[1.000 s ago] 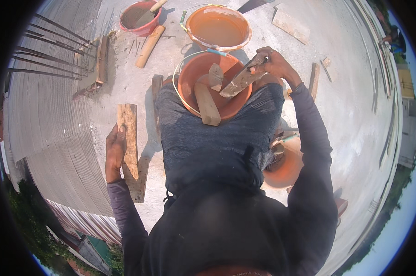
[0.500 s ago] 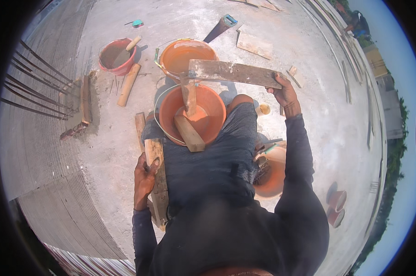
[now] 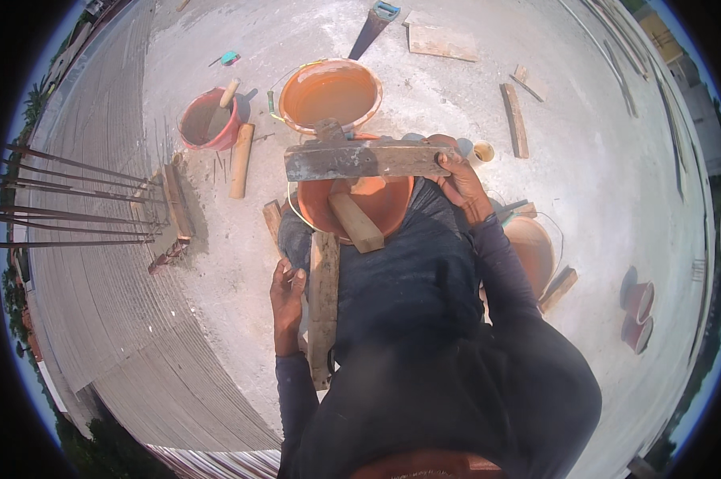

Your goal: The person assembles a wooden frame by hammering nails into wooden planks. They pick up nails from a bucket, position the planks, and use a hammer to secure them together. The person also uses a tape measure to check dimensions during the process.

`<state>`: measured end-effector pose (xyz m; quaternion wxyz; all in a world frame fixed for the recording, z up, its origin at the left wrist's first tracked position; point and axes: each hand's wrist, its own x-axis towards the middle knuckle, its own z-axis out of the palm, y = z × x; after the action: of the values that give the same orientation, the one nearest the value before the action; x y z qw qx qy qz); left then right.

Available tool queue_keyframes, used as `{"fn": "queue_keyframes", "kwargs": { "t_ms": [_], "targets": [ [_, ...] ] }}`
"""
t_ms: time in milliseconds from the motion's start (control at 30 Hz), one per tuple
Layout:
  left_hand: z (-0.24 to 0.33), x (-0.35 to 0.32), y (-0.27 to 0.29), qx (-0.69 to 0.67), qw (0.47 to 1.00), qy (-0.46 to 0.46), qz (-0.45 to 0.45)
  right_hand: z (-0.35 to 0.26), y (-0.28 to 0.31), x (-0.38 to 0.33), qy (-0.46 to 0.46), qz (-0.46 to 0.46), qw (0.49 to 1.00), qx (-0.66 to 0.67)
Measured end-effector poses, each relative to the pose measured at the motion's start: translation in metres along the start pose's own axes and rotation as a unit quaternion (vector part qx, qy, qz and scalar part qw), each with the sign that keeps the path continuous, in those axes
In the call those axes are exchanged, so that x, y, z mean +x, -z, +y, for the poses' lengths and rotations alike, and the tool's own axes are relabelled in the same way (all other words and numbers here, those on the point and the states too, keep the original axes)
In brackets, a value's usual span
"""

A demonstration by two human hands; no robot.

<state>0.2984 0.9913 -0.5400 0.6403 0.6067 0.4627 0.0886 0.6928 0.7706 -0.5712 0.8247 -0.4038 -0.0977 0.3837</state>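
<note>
My right hand [image 3: 462, 182] grips the right end of a worn wooden plank [image 3: 352, 162], held level across an orange bucket [image 3: 394, 209] between my legs. A wooden block [image 3: 355, 222] leans on the near rim of that bucket, its lower part inside. Behind the plank the top of another wood piece [image 3: 328, 128] shows; the plank hides part of it. Along my left thigh lies a longer piece of timber [image 3: 323, 299]. My left hand [image 3: 287, 297] is just left of this timber, fingers loosely apart and holding nothing.
Ahead stand a second orange bucket [image 3: 287, 96] and a red bucket [image 3: 191, 124], with a round wood piece [image 3: 241, 160] nearby. A handsaw [image 3: 371, 36] and teal tape measure [image 3: 229, 58] lie farther off. Rebar rods [image 3: 81, 211] jut out at left. Another bucket [image 3: 532, 243] sits at right.
The plank has moved left and nearer with my right hand, now across the bucket. My left hand has let go of the timber on my thigh. The view has shifted.
</note>
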Motion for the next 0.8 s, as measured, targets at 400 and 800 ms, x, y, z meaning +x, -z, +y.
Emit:
{"fn": "queue_keyframes", "kwargs": {
  "t_ms": [400, 800],
  "targets": [
    [0.058, 0.029, -0.027, -0.223, 0.966, -0.124, -0.045, 0.056, -0.100, -0.016, -0.132, -0.046, 0.986, 0.091],
    [0.048, 0.128, 0.027, -0.572, 0.805, -0.075, 0.143, 0.020, -0.177, 0.049, -0.115, -0.045, 0.932, -0.340]
  ]
}}
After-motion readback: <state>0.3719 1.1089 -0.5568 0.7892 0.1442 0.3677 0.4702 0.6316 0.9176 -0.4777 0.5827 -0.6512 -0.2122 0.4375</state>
